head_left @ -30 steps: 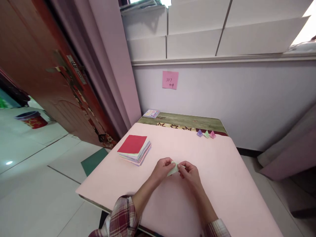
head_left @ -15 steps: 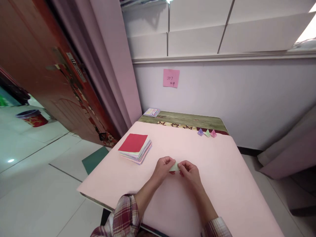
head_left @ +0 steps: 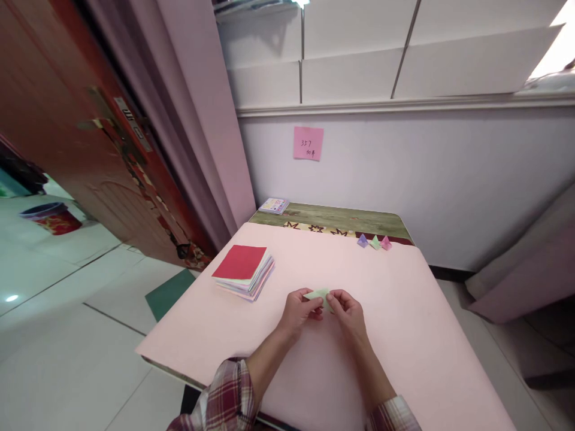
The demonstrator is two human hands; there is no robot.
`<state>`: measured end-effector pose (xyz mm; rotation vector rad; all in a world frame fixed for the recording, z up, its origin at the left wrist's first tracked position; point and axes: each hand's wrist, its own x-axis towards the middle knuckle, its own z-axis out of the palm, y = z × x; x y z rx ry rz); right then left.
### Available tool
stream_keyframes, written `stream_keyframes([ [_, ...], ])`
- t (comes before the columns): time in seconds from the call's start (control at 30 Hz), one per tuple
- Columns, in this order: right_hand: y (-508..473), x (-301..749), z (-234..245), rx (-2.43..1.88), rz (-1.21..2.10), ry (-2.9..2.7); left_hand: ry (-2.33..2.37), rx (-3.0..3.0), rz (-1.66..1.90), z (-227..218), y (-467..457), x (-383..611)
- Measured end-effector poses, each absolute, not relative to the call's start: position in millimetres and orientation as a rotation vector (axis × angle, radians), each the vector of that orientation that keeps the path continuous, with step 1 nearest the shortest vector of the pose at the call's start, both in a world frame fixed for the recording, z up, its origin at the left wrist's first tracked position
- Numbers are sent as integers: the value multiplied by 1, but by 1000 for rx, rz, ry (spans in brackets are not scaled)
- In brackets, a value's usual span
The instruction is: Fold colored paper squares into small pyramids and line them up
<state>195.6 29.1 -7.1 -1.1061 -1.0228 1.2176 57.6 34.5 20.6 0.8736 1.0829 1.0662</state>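
A small folded piece of pale green paper (head_left: 320,295) is held between my two hands over the middle of the table. My left hand (head_left: 300,311) pinches its left part, thumb on top and fingers beneath. Thumb and fingertips of my right hand (head_left: 345,308) grip the right side. Part of the paper is hidden by the fingers, so its full shape cannot be made out. Left of my hands lies a stack of coloured paper squares (head_left: 242,263) with a red sheet uppermost.
At the table's far side stand three small folded paper pieces: purple (head_left: 362,240), green (head_left: 375,242) and pink (head_left: 386,242). A small pad (head_left: 274,206) lies at the back left corner. The pink-covered table (head_left: 404,335) meets the wall, where a pink note (head_left: 308,143) hangs.
The green paper has been turned in my hands, and a pointed end now shows at the upper left. My left fingers have shifted their grip on it. The view has moved slightly.
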Motion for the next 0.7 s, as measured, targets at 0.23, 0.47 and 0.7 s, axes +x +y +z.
stream_keyframes([
  [0.23, 28, 197, -3, -1148, 1212, -1040, 1076, 989, 1011, 16, 38, 52],
  [0.47, 29, 199, -3, -1218, 1213, -1035, 1113, 858, 1087, 14, 42, 55],
  [0.7, 30, 200, -5, -1236, 1208, -1058, 1107, 950, 1084, 14, 43, 53],
])
